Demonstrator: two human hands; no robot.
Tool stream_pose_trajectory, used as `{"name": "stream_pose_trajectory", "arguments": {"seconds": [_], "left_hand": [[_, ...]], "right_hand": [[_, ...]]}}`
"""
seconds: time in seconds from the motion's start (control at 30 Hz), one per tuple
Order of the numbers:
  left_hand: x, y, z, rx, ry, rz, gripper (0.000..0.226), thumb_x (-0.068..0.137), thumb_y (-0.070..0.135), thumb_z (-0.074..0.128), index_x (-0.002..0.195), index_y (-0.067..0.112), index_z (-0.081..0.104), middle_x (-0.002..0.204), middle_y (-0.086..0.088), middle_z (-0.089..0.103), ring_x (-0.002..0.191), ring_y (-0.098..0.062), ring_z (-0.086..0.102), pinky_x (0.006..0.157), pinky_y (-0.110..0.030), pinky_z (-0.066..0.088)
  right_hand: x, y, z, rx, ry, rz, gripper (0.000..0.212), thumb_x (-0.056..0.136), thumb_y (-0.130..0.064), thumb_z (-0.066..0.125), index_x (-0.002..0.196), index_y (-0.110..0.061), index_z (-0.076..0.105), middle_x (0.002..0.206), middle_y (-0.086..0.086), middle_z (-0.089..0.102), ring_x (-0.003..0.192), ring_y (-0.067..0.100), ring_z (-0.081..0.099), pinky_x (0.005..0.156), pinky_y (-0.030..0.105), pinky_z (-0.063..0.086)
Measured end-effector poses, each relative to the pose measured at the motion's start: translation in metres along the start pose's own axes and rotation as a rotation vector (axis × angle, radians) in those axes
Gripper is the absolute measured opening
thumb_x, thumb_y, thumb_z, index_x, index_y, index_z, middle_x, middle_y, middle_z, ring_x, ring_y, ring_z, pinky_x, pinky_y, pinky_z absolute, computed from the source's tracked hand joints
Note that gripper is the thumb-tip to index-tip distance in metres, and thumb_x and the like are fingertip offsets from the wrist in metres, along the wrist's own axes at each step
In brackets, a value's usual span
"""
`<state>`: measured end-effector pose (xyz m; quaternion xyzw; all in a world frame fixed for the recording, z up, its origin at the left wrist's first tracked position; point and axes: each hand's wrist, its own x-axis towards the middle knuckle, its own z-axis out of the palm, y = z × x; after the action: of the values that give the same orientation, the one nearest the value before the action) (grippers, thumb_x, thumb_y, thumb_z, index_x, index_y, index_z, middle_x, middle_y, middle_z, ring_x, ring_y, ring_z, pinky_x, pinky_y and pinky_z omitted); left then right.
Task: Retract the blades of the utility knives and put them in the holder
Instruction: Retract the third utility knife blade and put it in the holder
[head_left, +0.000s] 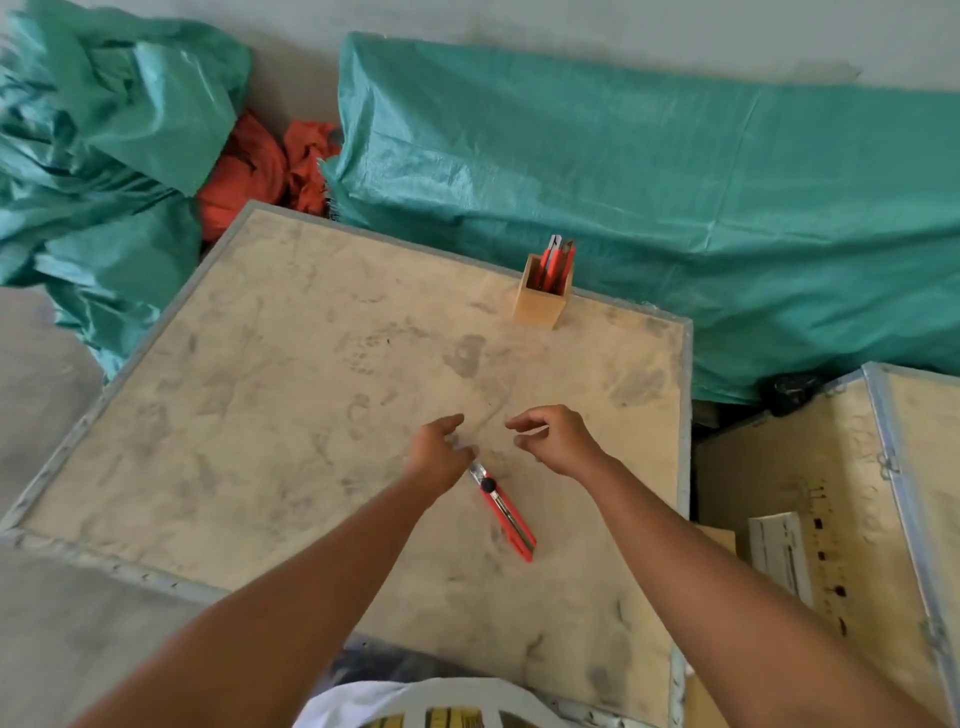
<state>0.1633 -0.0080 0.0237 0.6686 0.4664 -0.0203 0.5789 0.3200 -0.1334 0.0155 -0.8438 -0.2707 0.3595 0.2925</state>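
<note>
While a red utility knife (503, 512) lies flat on a scuffed plywood crate top (291, 395), the left hand (439, 452) hovers over its blade end and the right hand (553, 439) beside it, both loosely open. Other knives (558, 260) stand in a wooden holder (540, 301) at the far edge.

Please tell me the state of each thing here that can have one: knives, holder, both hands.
Loose utility knife: lying flat on the crate top, blade end under the left hand.
Holder: upright, holding two knives.
Left hand: over the blade end.
Right hand: open, empty.
</note>
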Motion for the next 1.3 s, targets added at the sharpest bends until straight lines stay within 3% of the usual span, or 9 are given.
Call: {"name": "stream_pose_trajectory", "arguments": {"seconds": [0.1,0.2,0.33,0.4,0.63,0.8,1.0,1.17,1.3], "left_hand": [[-0.023,-0.038,0.017,0.029,-0.009,-0.072,0.065,0.083,0.012,0.074,0.142,0.012,0.047,0.139,-0.006,0.058,0.116,-0.023,0.062,0.094,-0.035,0.053],[-0.041,-0.059,0.039,-0.009,-0.008,-0.16,0.065,0.083,0.01,0.073,0.142,0.012,0.047,0.117,-0.009,0.069,0.097,-0.022,0.069,0.085,-0.034,0.057],[-0.057,-0.056,0.063,-0.046,-0.033,-0.131,0.042,0.085,-0.004,0.058,0.125,0.012,0.062,0.075,-0.001,0.063,0.057,-0.01,0.056,0.044,-0.012,0.042],[-0.062,-0.052,0.072,-0.05,-0.022,-0.086,0.035,0.084,-0.01,0.05,0.107,0.009,0.068,0.068,0.003,0.061,0.054,-0.01,0.056,0.037,-0.01,0.038],[-0.068,-0.049,0.07,-0.145,0.029,-0.045,0.032,0.085,-0.008,0.057,0.112,0.002,0.068,0.087,-0.002,0.065,0.075,-0.024,0.071,0.044,-0.007,0.045],[-0.062,-0.048,0.056,-0.188,-0.032,0.014,0.054,0.083,-0.012,0.049,0.126,0.018,0.065,0.105,-0.006,0.072,0.076,-0.005,0.068,0.056,-0.01,0.052],[-0.061,-0.037,0.01,-0.186,-0.204,0.098,0.063,0.089,-0.011,0.054,0.134,0.035,0.057,0.104,-0.007,0.071,0.086,-0.024,0.071,0.078,-0.042,0.063],[-0.066,-0.016,-0.021,-0.171,-0.228,0.21,0.061,0.088,-0.012,0.056,0.131,0.031,0.059,0.099,-0.005,0.07,0.076,-0.011,0.067,0.072,-0.037,0.064],[-0.067,0.003,-0.048,-0.202,-0.255,0.276,0.06,0.088,-0.014,0.057,0.119,0.037,0.062,0.101,-0.009,0.071,0.08,-0.017,0.068,0.073,-0.039,0.064]], "right_hand": [[-0.015,0.011,0.024,-0.065,-0.087,0.001,0.028,0.089,-0.005,0.068,0.107,-0.024,0.078,0.113,0.001,0.074,0.074,0.0,0.063,0.064,0.015,0.046],[-0.026,0.017,0.042,-0.092,-0.176,-0.008,0.034,0.091,-0.002,0.061,0.118,-0.019,0.074,0.121,0.003,0.073,0.099,0.012,0.068,0.081,0.016,0.05],[-0.027,0.022,0.054,-0.131,-0.209,-0.027,0.041,0.092,0.002,0.055,0.124,-0.018,0.072,0.124,0.004,0.073,0.114,0.016,0.068,0.099,0.019,0.047],[-0.025,0.023,0.056,-0.151,-0.205,-0.033,0.043,0.09,0.003,0.056,0.123,-0.019,0.072,0.124,0.005,0.073,0.113,0.018,0.068,0.1,0.023,0.049],[-0.026,0.031,0.058,0.017,-0.137,0.044,0.032,0.088,0.002,0.068,0.11,-0.02,0.076,0.098,-0.002,0.078,0.095,0.018,0.074,0.088,0.042,0.062],[-0.034,0.015,0.044,0.232,-0.107,0.068,0.029,0.093,0.003,0.065,0.114,-0.015,0.073,0.103,0.008,0.073,0.087,0.022,0.075,0.065,0.034,0.065],[-0.042,-0.014,0.022,0.404,-0.079,-0.026,0.028,0.093,0.002,0.066,0.116,-0.015,0.072,0.108,0.011,0.074,0.088,0.02,0.077,0.07,0.036,0.065],[-0.052,-0.045,0.013,0.429,-0.014,-0.115,0.028,0.093,-0.005,0.07,0.118,-0.014,0.073,0.105,0.01,0.076,0.089,0.019,0.078,0.072,0.038,0.066],[-0.059,-0.072,0.006,0.383,-0.006,-0.164,0.026,0.09,-0.005,0.072,0.115,-0.014,0.075,0.108,0.004,0.078,0.092,0.017,0.077,0.076,0.037,0.065]]}}
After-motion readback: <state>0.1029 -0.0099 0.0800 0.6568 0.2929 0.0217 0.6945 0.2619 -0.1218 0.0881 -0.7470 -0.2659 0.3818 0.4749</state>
